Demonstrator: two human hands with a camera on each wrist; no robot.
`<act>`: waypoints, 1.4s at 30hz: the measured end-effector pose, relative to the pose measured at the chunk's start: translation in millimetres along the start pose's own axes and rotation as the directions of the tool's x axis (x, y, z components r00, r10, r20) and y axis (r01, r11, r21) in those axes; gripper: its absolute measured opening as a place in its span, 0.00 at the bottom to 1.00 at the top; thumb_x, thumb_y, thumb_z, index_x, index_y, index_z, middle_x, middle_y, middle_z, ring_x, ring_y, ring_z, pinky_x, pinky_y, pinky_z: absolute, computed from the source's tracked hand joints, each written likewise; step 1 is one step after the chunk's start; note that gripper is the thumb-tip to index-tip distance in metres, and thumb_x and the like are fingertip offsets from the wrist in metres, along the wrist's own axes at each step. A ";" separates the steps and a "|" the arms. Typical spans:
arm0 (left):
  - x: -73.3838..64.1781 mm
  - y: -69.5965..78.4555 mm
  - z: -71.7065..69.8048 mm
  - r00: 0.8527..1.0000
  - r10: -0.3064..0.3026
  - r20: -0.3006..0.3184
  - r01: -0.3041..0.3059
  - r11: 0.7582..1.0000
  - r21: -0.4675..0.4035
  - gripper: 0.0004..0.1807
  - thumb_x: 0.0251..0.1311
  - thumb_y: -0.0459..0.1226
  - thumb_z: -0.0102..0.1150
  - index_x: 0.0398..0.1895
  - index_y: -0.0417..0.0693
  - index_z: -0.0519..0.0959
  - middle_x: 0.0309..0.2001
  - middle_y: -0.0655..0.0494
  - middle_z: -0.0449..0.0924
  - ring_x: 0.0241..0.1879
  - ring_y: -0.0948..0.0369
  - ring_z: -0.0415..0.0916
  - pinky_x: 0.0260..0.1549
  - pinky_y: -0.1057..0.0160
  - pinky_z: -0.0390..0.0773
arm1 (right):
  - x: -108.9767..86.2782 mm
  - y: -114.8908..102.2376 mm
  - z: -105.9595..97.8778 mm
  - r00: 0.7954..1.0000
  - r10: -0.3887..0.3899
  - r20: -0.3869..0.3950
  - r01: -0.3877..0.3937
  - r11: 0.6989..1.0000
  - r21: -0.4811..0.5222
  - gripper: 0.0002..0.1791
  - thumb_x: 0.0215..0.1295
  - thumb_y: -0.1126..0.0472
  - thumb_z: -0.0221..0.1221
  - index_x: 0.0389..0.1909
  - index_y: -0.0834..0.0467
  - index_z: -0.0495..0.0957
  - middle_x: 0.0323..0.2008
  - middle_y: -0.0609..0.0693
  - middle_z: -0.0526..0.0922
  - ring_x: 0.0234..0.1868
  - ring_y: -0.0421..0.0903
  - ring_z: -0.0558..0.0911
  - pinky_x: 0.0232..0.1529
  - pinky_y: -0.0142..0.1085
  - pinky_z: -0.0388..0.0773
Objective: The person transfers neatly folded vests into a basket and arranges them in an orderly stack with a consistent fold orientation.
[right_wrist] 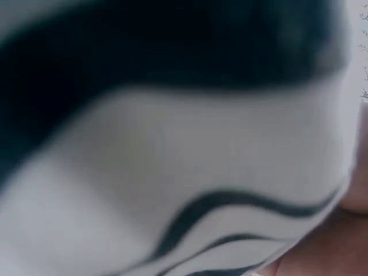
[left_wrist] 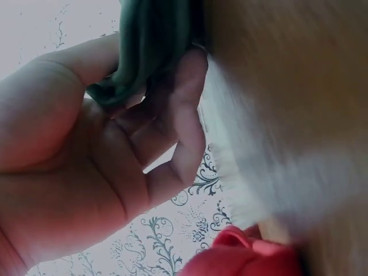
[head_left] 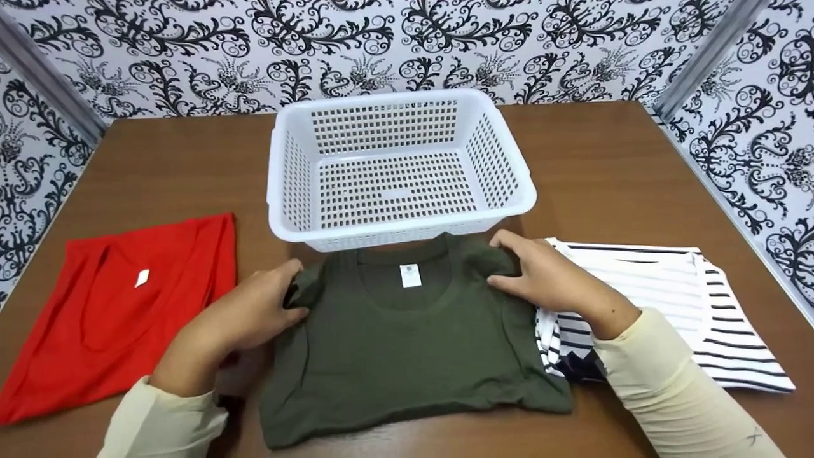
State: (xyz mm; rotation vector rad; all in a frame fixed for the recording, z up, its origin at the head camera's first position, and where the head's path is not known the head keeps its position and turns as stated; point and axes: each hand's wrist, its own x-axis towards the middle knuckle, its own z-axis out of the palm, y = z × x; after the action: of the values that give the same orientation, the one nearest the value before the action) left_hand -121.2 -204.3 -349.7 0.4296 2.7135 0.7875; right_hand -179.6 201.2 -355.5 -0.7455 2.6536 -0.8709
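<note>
A dark green T-shirt (head_left: 407, 356) lies face up in front of me, its neckline and white label (head_left: 410, 275) toward the basket. My left hand (head_left: 248, 312) grips its left shoulder; the left wrist view has the green cloth (left_wrist: 152, 46) bunched between thumb and fingers. At the opposite shoulder, my right hand (head_left: 550, 277) holds the fabric between thumb and fingers. A white shirt with black stripes (head_left: 731, 318) lies under my right forearm, partly hidden by it. Striped cloth (right_wrist: 230, 149) fills most of the right wrist view and covers nearly all of that hand.
A white perforated plastic basket (head_left: 400, 226) stands just beyond the green shirt, with nothing inside. To the left, a red shirt (head_left: 140, 318) is spread on the brown wooden table (head_left: 591, 165). Patterned black-and-white walls (head_left: 407, 51) enclose the back and sides.
</note>
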 end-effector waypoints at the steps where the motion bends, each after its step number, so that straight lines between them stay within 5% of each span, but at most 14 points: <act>1: -0.8 0.0 -1.7 1.000 -0.003 0.002 0.003 1.000 -0.013 0.15 0.58 0.31 0.66 0.42 0.45 0.69 0.29 0.54 0.73 0.33 0.57 0.72 0.35 0.59 0.70 | 0.0 -0.9 -0.4 1.000 0.000 -0.006 0.000 1.000 0.016 0.14 0.66 0.58 0.65 0.47 0.54 0.71 0.35 0.49 0.82 0.30 0.40 0.79 0.34 0.35 0.76; 6: -4.9 -3.7 -7.9 0.999 -0.011 -0.044 0.008 0.998 -0.064 0.20 0.58 0.32 0.67 0.48 0.42 0.67 0.37 0.48 0.78 0.37 0.53 0.76 0.38 0.55 0.74 | 0.0 -2.6 -2.4 0.998 0.018 0.055 -0.027 0.987 0.157 0.19 0.66 0.55 0.66 0.53 0.54 0.71 0.43 0.50 0.84 0.37 0.43 0.82 0.39 0.35 0.80; 12: -6.8 -4.0 -14.7 0.996 -0.025 -0.091 0.009 0.985 -0.173 0.36 0.57 0.36 0.70 0.65 0.42 0.61 0.64 0.44 0.74 0.57 0.47 0.75 0.56 0.45 0.74 | -5.4 -7.8 -8.8 0.988 -0.024 0.152 -0.015 0.967 0.253 0.38 0.61 0.51 0.70 0.71 0.48 0.66 0.57 0.49 0.81 0.51 0.43 0.82 0.52 0.31 0.78; 15: -7.7 -3.9 -18.3 0.999 -0.019 -0.043 0.011 0.982 -0.186 0.36 0.57 0.40 0.72 0.65 0.42 0.65 0.58 0.47 0.78 0.51 0.51 0.78 0.53 0.49 0.77 | -9.8 -11.3 -10.8 0.978 -0.049 0.204 -0.019 0.947 0.322 0.43 0.60 0.54 0.70 0.75 0.47 0.61 0.60 0.52 0.80 0.48 0.42 0.84 0.50 0.31 0.79; 20: -7.8 -7.0 -19.6 0.996 0.035 0.077 -0.019 0.978 -0.207 0.19 0.56 0.43 0.72 0.48 0.45 0.80 0.37 0.56 0.85 0.34 0.61 0.79 0.41 0.61 0.80 | -13.0 -12.2 -6.9 0.980 -0.042 0.193 -0.009 0.967 0.254 0.34 0.58 0.50 0.71 0.66 0.49 0.74 0.52 0.46 0.85 0.43 0.37 0.83 0.47 0.30 0.80; 24: -8.9 -4.9 -16.5 0.988 0.036 0.151 -0.009 0.984 -0.180 0.24 0.58 0.49 0.70 0.53 0.47 0.79 0.40 0.59 0.85 0.38 0.62 0.79 0.47 0.58 0.80 | -14.4 -10.9 -1.9 0.978 -0.075 0.197 0.046 0.988 0.149 0.26 0.57 0.47 0.72 0.55 0.50 0.81 0.42 0.43 0.86 0.40 0.38 0.81 0.46 0.31 0.79; 26: -9.9 -2.5 -14.2 0.984 0.030 0.176 -0.004 0.989 -0.148 0.30 0.58 0.52 0.69 0.58 0.46 0.76 0.45 0.58 0.84 0.43 0.62 0.80 0.51 0.55 0.79 | -16.1 -11.2 1.1 0.971 -0.084 0.223 0.056 0.990 0.127 0.29 0.56 0.46 0.72 0.58 0.51 0.79 0.45 0.43 0.85 0.43 0.38 0.81 0.48 0.32 0.78; 29: -12.0 0.4 -11.8 0.979 0.035 0.202 -0.010 0.993 -0.122 0.38 0.59 0.55 0.66 0.65 0.43 0.69 0.52 0.54 0.82 0.50 0.59 0.79 0.56 0.49 0.77 | -17.5 -13.6 8.3 0.966 -0.105 0.238 0.086 0.992 0.091 0.43 0.56 0.46 0.72 0.72 0.50 0.67 0.61 0.45 0.78 0.57 0.40 0.77 0.61 0.37 0.74; 32: -13.9 2.3 -10.2 0.978 0.028 0.205 -0.007 0.995 -0.100 0.42 0.60 0.56 0.65 0.70 0.44 0.64 0.57 0.51 0.79 0.54 0.55 0.78 0.59 0.46 0.75 | -18.3 -17.0 16.5 0.972 -0.100 0.212 0.095 0.995 0.032 0.51 0.57 0.47 0.71 0.78 0.47 0.56 0.65 0.50 0.76 0.58 0.42 0.77 0.61 0.40 0.74; 36: -14.5 4.7 -6.2 0.982 0.006 0.191 0.007 0.998 -0.064 0.46 0.60 0.54 0.66 0.75 0.44 0.58 0.62 0.47 0.76 0.57 0.52 0.76 0.62 0.44 0.72 | -19.3 -19.2 23.3 0.982 -0.067 0.177 0.071 0.997 -0.014 0.38 0.62 0.49 0.68 0.70 0.56 0.68 0.50 0.53 0.84 0.43 0.41 0.82 0.47 0.38 0.80; 42: -11.0 9.0 4.1 0.981 0.005 0.194 0.007 0.998 -0.059 0.49 0.60 0.49 0.68 0.78 0.43 0.52 0.68 0.42 0.70 0.64 0.46 0.71 0.67 0.41 0.66 | -23.0 -22.7 30.4 0.981 -0.098 0.166 0.105 0.994 -0.034 0.19 0.67 0.53 0.64 0.54 0.59 0.79 0.41 0.50 0.86 0.37 0.38 0.83 0.40 0.36 0.81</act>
State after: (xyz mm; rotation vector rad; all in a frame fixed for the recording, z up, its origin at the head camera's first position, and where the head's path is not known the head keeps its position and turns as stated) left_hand -107.9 -199.0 -346.0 0.4660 2.5031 0.7806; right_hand -139.8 183.3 -364.0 -0.9285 2.5145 -0.7451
